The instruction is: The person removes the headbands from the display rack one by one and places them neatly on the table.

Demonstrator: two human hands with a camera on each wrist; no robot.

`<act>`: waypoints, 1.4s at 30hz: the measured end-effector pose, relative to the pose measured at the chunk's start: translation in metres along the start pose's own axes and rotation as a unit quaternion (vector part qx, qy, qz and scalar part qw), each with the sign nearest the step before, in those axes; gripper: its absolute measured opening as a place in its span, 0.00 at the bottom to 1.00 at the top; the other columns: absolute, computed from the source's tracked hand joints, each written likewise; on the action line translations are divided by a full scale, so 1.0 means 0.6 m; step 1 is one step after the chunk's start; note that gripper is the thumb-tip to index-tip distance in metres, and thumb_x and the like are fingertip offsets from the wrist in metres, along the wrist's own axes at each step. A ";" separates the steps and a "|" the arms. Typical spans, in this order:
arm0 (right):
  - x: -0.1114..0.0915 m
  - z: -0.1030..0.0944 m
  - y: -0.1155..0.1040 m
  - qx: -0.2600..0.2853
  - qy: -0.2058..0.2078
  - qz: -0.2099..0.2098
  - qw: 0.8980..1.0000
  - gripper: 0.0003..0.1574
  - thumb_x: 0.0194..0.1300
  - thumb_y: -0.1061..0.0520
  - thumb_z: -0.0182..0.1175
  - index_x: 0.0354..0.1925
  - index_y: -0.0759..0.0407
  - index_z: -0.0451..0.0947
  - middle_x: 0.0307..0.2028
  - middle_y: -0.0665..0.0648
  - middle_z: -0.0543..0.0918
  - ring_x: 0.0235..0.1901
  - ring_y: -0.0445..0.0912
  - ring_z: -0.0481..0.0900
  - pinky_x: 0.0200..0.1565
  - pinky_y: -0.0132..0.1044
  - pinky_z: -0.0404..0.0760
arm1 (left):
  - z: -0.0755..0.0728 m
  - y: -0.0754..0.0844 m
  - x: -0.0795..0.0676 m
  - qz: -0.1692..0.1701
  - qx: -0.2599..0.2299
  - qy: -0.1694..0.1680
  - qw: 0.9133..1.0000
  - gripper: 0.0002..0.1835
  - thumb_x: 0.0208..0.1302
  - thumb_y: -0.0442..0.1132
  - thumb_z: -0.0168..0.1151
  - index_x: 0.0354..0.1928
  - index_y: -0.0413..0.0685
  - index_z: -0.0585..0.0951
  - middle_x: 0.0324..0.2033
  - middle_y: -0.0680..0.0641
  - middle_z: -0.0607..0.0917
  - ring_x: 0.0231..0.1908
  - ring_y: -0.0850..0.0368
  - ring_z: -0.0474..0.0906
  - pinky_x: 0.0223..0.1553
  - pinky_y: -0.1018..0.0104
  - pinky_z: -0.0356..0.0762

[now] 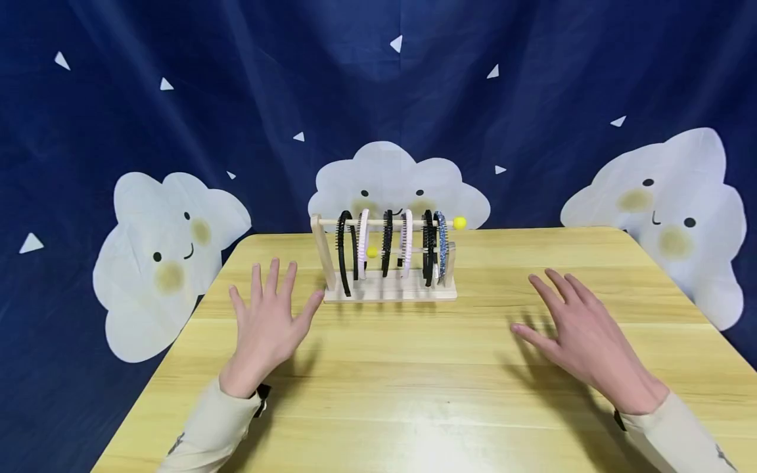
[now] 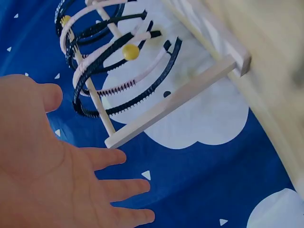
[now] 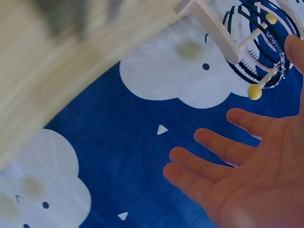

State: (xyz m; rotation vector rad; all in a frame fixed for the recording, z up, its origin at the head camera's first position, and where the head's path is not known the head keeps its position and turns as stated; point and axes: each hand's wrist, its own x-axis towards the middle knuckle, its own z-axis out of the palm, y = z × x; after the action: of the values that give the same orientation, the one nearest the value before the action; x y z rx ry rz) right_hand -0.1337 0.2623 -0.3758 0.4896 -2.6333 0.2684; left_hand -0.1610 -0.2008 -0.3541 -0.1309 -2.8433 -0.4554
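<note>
The left hand (image 1: 266, 328) is spread wide above the counter (image 1: 414, 374), fingers straight and thumb out towards the rack (image 1: 390, 290), near its left end. The right hand (image 1: 591, 345) is also wide, fingers extended and a little closer together, well to the right of the rack; its shadow falls on the counter.

The pale wooden rack stands upright near the counter's back edge. Along it hang 6 headbands, left to right: black (image 1: 342, 263), lilac (image 1: 363, 256), black (image 1: 387, 243), lilac (image 1: 407, 236), black (image 1: 428, 263) and glittery blue (image 1: 443, 243). The rack has 2 rods, the upper ending in a yellow ball (image 1: 459, 223) at the right, the lower in another (image 1: 372, 251) at the left.

Both sleeves (image 1: 213, 420) are cream, with a dark strap (image 1: 262, 397) at each wrist. Behind the counter hangs a navy backdrop (image 1: 355, 66) with 3 smiling clouds (image 1: 384, 171) and small white triangles (image 1: 397, 44).
</note>
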 end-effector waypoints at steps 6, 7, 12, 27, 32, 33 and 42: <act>0.033 -0.011 -0.017 0.017 0.008 -0.013 1.000 0.55 0.61 0.34 0.70 0.72 0.66 0.67 0.68 0.75 0.69 0.63 0.75 0.67 0.63 0.67 0.67 | -0.016 -0.002 0.039 -0.005 -0.055 0.010 0.998 0.48 0.74 0.72 0.40 0.81 0.45 0.53 0.79 0.34 0.51 0.79 0.30 0.34 0.68 0.19 0.31; 0.038 -0.013 -0.021 0.021 0.008 -0.011 1.000 0.54 0.62 0.35 0.70 0.72 0.66 0.67 0.67 0.75 0.69 0.63 0.74 0.68 0.62 0.68 0.67 | -0.017 -0.002 0.046 -0.003 -0.069 0.015 0.998 0.47 0.74 0.71 0.41 0.82 0.45 0.52 0.79 0.34 0.51 0.79 0.30 0.35 0.69 0.21 0.33; 0.066 -0.021 -0.039 0.050 0.028 -0.004 0.998 0.47 0.65 0.42 0.70 0.71 0.65 0.67 0.65 0.73 0.72 0.58 0.72 0.73 0.57 0.68 0.72 | -0.020 -0.003 0.080 0.020 -0.144 0.053 0.988 0.45 0.77 0.64 0.46 0.82 0.42 0.48 0.79 0.35 0.52 0.79 0.33 0.42 0.76 0.34 0.43; 0.151 -0.011 -0.084 0.097 0.072 0.002 0.993 0.39 0.69 0.47 0.68 0.68 0.67 0.69 0.53 0.67 0.80 0.50 0.60 0.80 0.49 0.57 0.80 | -0.009 0.005 0.141 0.023 -0.288 0.114 0.951 0.36 0.78 0.54 0.53 0.81 0.52 0.57 0.74 0.43 0.69 0.71 0.41 0.67 0.62 0.40 0.74; 0.177 -0.001 -0.095 0.131 0.066 0.027 0.989 0.36 0.71 0.46 0.66 0.67 0.64 0.71 0.48 0.65 0.82 0.42 0.58 0.83 0.42 0.53 0.83 | 0.006 0.004 0.157 0.045 -0.339 0.131 0.931 0.31 0.78 0.45 0.57 0.78 0.49 0.64 0.70 0.42 0.74 0.65 0.43 0.74 0.58 0.44 0.79; 0.181 0.001 -0.097 0.137 0.067 0.029 0.988 0.35 0.71 0.47 0.66 0.66 0.64 0.71 0.47 0.65 0.82 0.41 0.57 0.84 0.42 0.52 0.83 | 0.009 0.003 0.159 0.048 -0.346 0.133 0.927 0.30 0.78 0.44 0.57 0.78 0.48 0.65 0.69 0.42 0.75 0.65 0.43 0.75 0.57 0.44 0.80; 0.209 0.020 -0.116 0.159 0.080 0.038 0.983 0.28 0.71 0.47 0.66 0.61 0.63 0.78 0.40 0.62 0.84 0.32 0.52 0.86 0.36 0.48 0.83 | 0.028 -0.008 0.172 0.051 -0.402 0.120 0.906 0.27 0.78 0.41 0.57 0.75 0.47 0.69 0.66 0.42 0.78 0.62 0.48 0.78 0.53 0.55 0.83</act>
State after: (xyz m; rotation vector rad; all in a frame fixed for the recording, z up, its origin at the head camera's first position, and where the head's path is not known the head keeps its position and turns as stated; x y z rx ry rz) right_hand -0.2168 0.1582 -0.3217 0.4478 -2.4635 0.7300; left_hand -0.2648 -0.1951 -0.3437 -0.3408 -2.2224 -1.4744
